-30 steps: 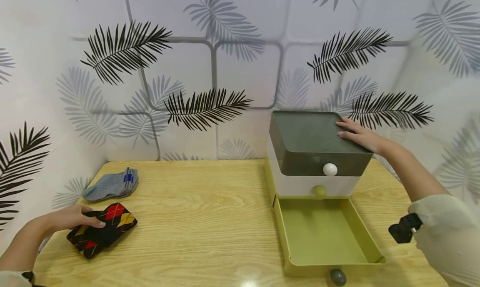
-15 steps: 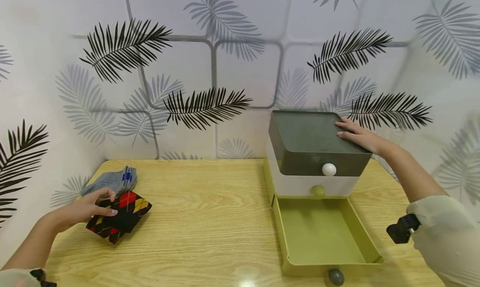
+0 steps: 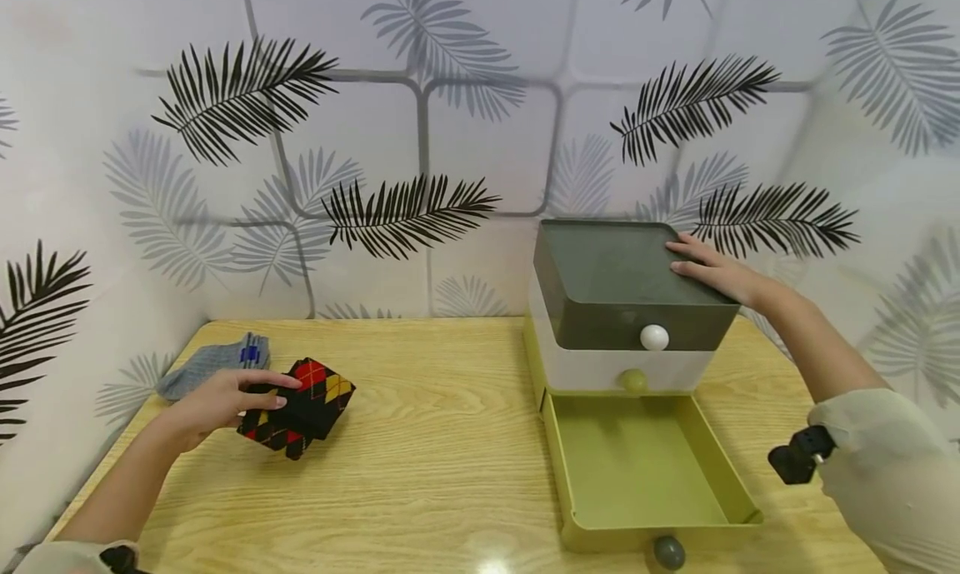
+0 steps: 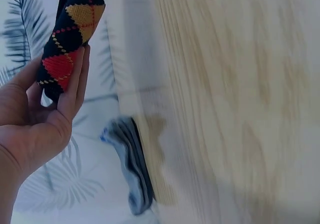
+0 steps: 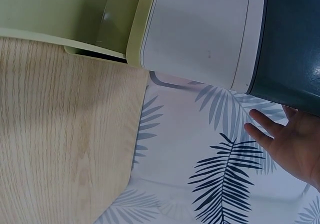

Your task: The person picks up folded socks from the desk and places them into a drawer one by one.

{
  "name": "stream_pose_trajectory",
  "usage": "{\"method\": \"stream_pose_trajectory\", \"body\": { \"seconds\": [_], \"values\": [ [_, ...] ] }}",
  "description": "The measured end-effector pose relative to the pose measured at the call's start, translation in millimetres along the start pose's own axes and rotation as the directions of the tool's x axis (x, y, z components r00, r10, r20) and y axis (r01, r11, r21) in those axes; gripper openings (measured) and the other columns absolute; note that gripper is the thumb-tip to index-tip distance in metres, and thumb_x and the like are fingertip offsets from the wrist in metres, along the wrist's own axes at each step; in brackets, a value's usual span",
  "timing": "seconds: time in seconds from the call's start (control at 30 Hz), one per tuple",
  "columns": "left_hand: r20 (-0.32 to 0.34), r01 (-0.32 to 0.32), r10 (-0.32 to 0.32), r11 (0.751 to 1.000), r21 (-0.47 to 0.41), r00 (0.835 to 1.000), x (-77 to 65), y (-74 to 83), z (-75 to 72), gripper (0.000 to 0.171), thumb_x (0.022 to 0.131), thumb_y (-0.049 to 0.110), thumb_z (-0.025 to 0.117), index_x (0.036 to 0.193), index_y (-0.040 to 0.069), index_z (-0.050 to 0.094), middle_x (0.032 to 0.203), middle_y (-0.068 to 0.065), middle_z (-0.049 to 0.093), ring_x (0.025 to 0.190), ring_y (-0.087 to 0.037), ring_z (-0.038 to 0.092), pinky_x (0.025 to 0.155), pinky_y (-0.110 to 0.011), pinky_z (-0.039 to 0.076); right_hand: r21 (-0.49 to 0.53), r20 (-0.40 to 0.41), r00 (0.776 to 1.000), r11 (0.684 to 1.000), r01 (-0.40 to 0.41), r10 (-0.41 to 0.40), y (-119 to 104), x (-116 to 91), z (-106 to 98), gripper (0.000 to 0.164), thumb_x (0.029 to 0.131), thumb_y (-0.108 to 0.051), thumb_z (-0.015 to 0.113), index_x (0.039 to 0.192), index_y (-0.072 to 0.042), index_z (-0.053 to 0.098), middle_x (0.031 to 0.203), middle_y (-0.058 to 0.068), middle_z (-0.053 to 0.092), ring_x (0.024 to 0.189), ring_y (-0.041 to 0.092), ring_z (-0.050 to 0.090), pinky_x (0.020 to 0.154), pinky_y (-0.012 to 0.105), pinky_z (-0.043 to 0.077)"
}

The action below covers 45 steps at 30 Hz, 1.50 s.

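In the head view, my left hand (image 3: 213, 403) pinches a folded argyle sock (image 3: 318, 411), black with red and yellow diamonds, between thumb and fingers. The left wrist view has the sock (image 4: 62, 47) raised off the table. A folded grey sock (image 3: 206, 368) with a blue patch lies at the table's left back corner, just behind that hand. My right hand (image 3: 716, 272) rests with fairly straight fingers on the right top edge of a small drawer unit (image 3: 607, 262). Its lowest drawer (image 3: 648, 461), yellow-green, is pulled out, and nothing shows inside.
The unit's dark grey top drawer has a white knob (image 3: 655, 337); the white middle one has a green knob (image 3: 633, 381). A grey knob (image 3: 669, 551) sits on the pulled-out drawer's front. Wood-grain table (image 3: 435, 441) spreads between sock and unit, with a leaf-patterned backdrop (image 3: 480, 149) behind.
My left hand has carried the argyle sock rightward and somewhat away from me, past the front of the grey sock. The right hand stays on the drawer unit.
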<state>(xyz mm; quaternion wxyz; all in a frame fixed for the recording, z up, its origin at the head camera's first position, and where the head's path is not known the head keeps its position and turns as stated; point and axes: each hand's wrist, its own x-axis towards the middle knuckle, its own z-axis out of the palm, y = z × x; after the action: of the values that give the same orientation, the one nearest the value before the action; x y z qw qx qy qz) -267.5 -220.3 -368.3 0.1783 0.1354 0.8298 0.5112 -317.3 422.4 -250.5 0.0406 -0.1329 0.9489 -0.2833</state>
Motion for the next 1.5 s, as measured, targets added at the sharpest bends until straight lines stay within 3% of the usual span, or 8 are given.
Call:
{"method": "stream_pose_trajectory", "body": {
  "seconds": [0.1, 0.17, 0.5, 0.7, 1.03, 1.17, 1.4, 1.5],
  "values": [
    [-0.011, 0.005, -0.006, 0.997, -0.071, 1.000, 4.5, 8.5, 12.0, 0.040, 0.091, 0.019, 0.059, 0.126, 0.001, 0.054, 0.137, -0.027, 0.031, 0.064, -0.013, 0.043, 0.050, -0.030, 0.030, 0.007, -0.003, 1.000, 1.000, 0.004, -0.004, 0, -1, 0, 0.065, 0.098, -0.035, 0.040, 0.146, -0.002, 0.012, 0.149, 0.019, -0.012, 0.132, 0.042, -0.011, 0.098, 0.065, 0.004],
    [-0.008, 0.001, -0.002, 0.993, -0.115, 1.000, 7.4, 14.2, 19.4, 0.040, 0.091, 0.018, 0.060, 0.126, 0.002, 0.055, 0.137, -0.026, 0.032, 0.061, -0.011, 0.039, 0.051, -0.030, 0.031, 0.013, -0.005, 1.000, 1.000, 0.008, -0.008, 1, -1, -1, 0.066, 0.098, -0.037, 0.040, 0.146, -0.002, 0.012, 0.149, 0.019, -0.012, 0.132, 0.042, -0.012, 0.097, 0.065, 0.004],
    [0.010, 0.007, -0.005, 0.985, -0.172, 1.000, 19.5, 48.4, 60.0, 0.039, 0.088, 0.022, 0.063, 0.124, 0.007, 0.059, 0.138, -0.021, 0.036, 0.087, -0.017, 0.051, 0.067, -0.028, 0.042, 0.025, -0.001, 1.000, 1.000, 0.010, -0.010, 2, -1, -1, 0.065, 0.098, -0.035, 0.040, 0.147, -0.002, 0.012, 0.149, 0.018, -0.013, 0.132, 0.040, -0.012, 0.098, 0.064, 0.004],
    [0.027, 0.002, 0.003, 0.980, -0.199, 1.000, 26.6, 65.4, 83.1, 0.038, 0.088, 0.019, 0.063, 0.123, 0.007, 0.059, 0.139, -0.020, 0.036, 0.121, -0.037, 0.039, 0.089, -0.048, 0.040, 0.029, 0.005, 1.000, 1.000, -0.004, 0.004, 0, 0, 0, 0.062, 0.099, -0.030, 0.039, 0.146, -0.001, 0.012, 0.149, 0.019, -0.013, 0.132, 0.042, -0.013, 0.097, 0.065, 0.005],
    [0.020, -0.045, 0.051, 0.972, -0.230, 0.999, 31.1, 82.8, 113.3, 0.035, 0.088, 0.016, 0.062, 0.121, 0.005, 0.061, 0.136, -0.018, 0.041, 0.114, -0.031, 0.046, 0.061, -0.028, 0.039, 0.034, -0.002, 1.000, 0.999, 0.001, -0.001, -2, -1, 0, 0.061, 0.099, -0.029, 0.040, 0.146, -0.001, 0.013, 0.149, 0.018, -0.013, 0.132, 0.041, -0.012, 0.098, 0.064, 0.004],
    [0.017, -0.049, 0.055, 0.967, -0.252, 0.998, 33.1, 87.5, 125.8, 0.033, 0.089, 0.014, 0.062, 0.120, 0.004, 0.061, 0.134, -0.017, 0.043, 0.117, -0.032, 0.044, 0.073, -0.032, 0.044, 0.037, -0.004, 1.000, 0.999, 0.004, -0.004, -1, -1, -1, 0.061, 0.099, -0.029, 0.040, 0.146, -0.001, 0.013, 0.149, 0.018, -0.013, 0.132, 0.040, -0.013, 0.098, 0.064, 0.004],
    [0.024, -0.046, 0.055, 0.954, -0.295, 0.998, 38.7, 98.3, 148.8, 0.031, 0.087, 0.012, 0.063, 0.118, 0.005, 0.063, 0.131, -0.014, 0.048, 0.107, -0.024, 0.052, 0.058, -0.027, 0.036, 0.035, 0.003, 1.000, 0.999, -0.008, 0.008, -2, 0, -1, 0.061, 0.099, -0.030, 0.039, 0.146, -0.001, 0.012, 0.149, 0.019, -0.013, 0.132, 0.041, -0.012, 0.098, 0.065, 0.005],
    [0.039, -0.050, 0.066, 0.946, -0.321, 0.997, 42.2, 104.4, 159.4, 0.031, 0.087, 0.012, 0.063, 0.117, 0.006, 0.063, 0.131, -0.013, 0.048, 0.111, -0.026, 0.050, 0.062, -0.026, 0.039, 0.031, 0.003, 1.000, 0.999, -0.012, 0.012, -1, 0, 0, 0.062, 0.099, -0.030, 0.039, 0.146, -0.001, 0.012, 0.149, 0.020, -0.012, 0.132, 0.042, -0.011, 0.097, 0.065, 0.005]
  ]
}}
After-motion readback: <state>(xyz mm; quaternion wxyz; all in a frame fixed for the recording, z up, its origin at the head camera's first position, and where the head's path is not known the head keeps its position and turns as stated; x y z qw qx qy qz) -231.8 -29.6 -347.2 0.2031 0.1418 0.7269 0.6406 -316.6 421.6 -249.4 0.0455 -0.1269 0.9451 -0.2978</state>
